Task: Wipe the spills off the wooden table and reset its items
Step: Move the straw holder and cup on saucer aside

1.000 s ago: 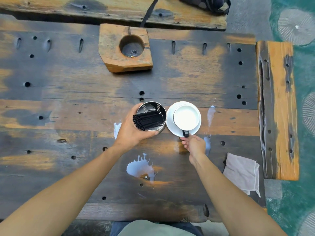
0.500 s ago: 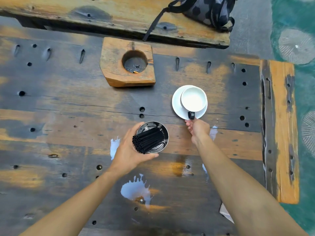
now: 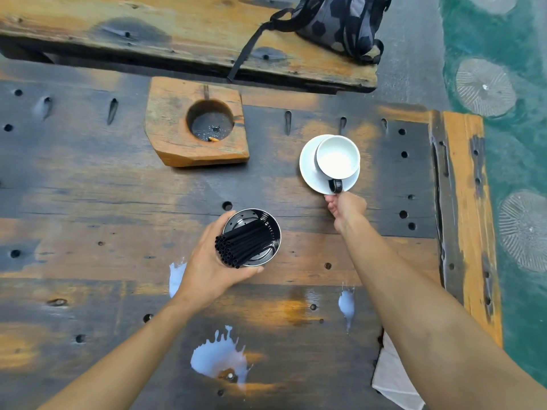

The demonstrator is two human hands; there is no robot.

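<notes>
My left hand [image 3: 207,267] grips a steel canister [image 3: 266,223] full of black straws [image 3: 242,244] near the middle of the wooden table [image 3: 88,202]. Farther right, my right hand [image 3: 344,207] pinches the near rim of a white saucer [image 3: 309,173] that carries a white cup [image 3: 337,156] with a dark handle. White spills lie on the near part of the table: a big splash [image 3: 219,356], a patch [image 3: 176,275] by my left wrist and a streak [image 3: 347,304] beside my right forearm. A pale cloth [image 3: 390,377] shows under my right arm.
A wooden block with a round ash-filled hollow [image 3: 195,125] sits at the back of the table. Behind it runs a plank bench [image 3: 177,34] with a dark backpack [image 3: 340,22] on it. The table's orange right edge [image 3: 461,217] borders a green floor.
My right hand has slid the saucer and cup away from me, toward the back right, clear of the spills. My left hand holds the canister in roughly the same spot.
</notes>
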